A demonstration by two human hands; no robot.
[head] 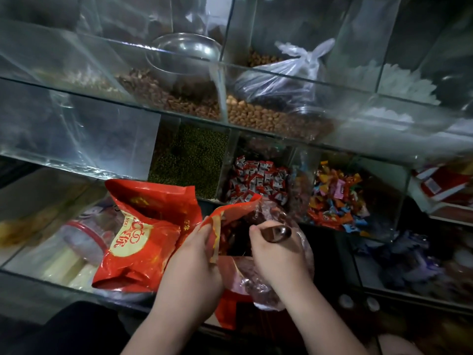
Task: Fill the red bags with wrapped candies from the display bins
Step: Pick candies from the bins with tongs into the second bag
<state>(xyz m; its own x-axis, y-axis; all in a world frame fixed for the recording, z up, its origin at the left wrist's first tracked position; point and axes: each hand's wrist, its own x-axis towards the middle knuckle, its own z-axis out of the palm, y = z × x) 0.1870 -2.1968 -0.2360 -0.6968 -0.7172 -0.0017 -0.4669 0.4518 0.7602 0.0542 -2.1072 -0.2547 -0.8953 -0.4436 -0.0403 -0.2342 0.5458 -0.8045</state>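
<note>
Ur left hand (194, 262) pinches the rim of the red bag (231, 213), prob to keep its mouth open. Right hand (279, 257) grips a metal scoop (277, 233) tipped into that mouth, w/ clear plastic (256, 285) around it. Red-wrapped candies (258, 180) sit just beyond ur right hand; spare red bags (143, 239) lie left of ur left hand.

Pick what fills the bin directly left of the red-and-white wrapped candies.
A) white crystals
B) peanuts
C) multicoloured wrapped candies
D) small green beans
D: the green beans fill the compartment just left of the red-and-white candies, while the multicoloured candies lie in the bin on their right.
</note>
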